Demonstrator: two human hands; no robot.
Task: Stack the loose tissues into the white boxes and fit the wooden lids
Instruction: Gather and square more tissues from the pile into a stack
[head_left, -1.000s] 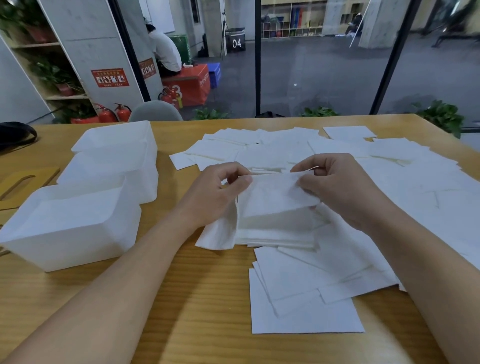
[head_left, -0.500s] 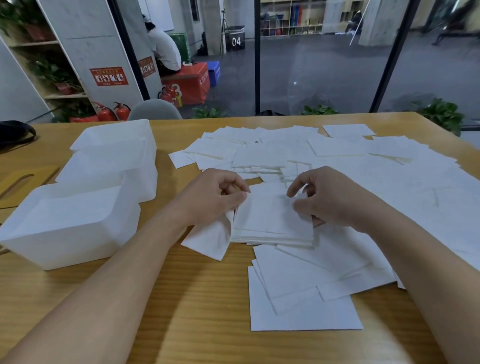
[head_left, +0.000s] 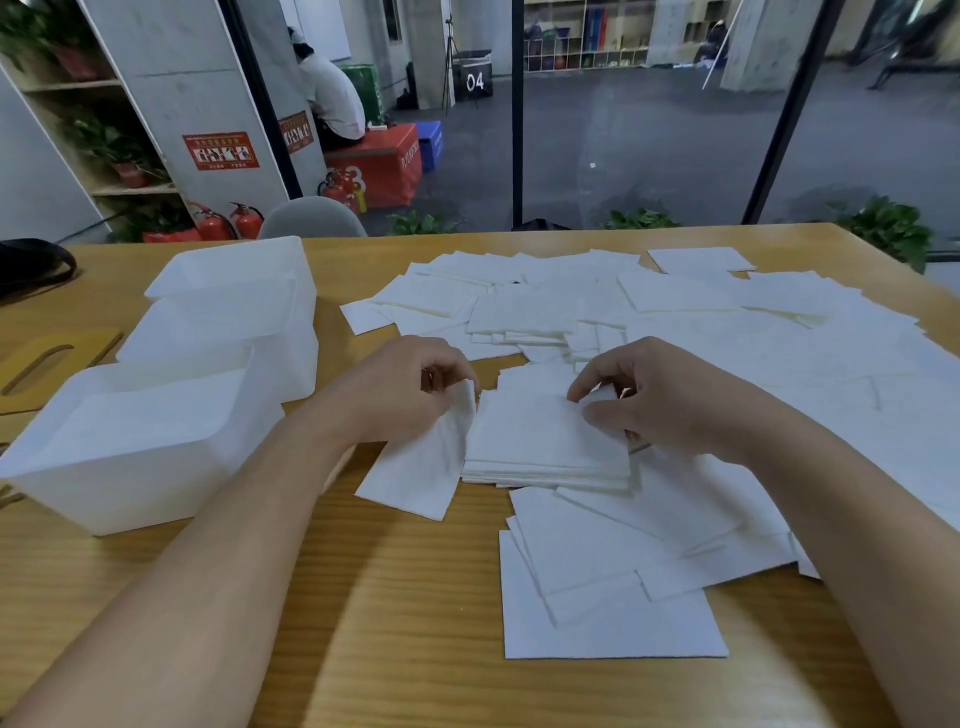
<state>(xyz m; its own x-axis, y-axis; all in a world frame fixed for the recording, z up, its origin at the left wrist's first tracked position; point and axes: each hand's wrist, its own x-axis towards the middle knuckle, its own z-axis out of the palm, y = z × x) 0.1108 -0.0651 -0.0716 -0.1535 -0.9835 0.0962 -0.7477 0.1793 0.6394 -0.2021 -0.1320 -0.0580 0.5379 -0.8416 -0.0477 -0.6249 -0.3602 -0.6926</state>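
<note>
- Bench (head_left: 363, 623): most tissues (head_left: 727, 332) lie loose, spread across its right half.
- 3 white boxes (head_left: 156, 447) stand at left, lidless; contents unclear.
- 1 wooden lid (head_left: 52, 358) lies beside them, unfitted.
- A small stack (head_left: 540, 441) sits centre.
- Left hand (head_left: 405, 395) pinches 1 hanging tissue; right hand (head_left: 660, 400) grips the stack's corner.

— What carried everything?
— A wooden table (head_left: 395, 623).
— What lay on its left part?
— Three white boxes (head_left: 140, 447), close together, and a wooden lid (head_left: 47, 364) beside them at the edge.
— And elsewhere?
— Loose tissues (head_left: 727, 332) covered the right and far part; a squared stack of tissues (head_left: 540, 441) sat near the middle; a black object (head_left: 31, 262) rested at the far left corner.
</note>
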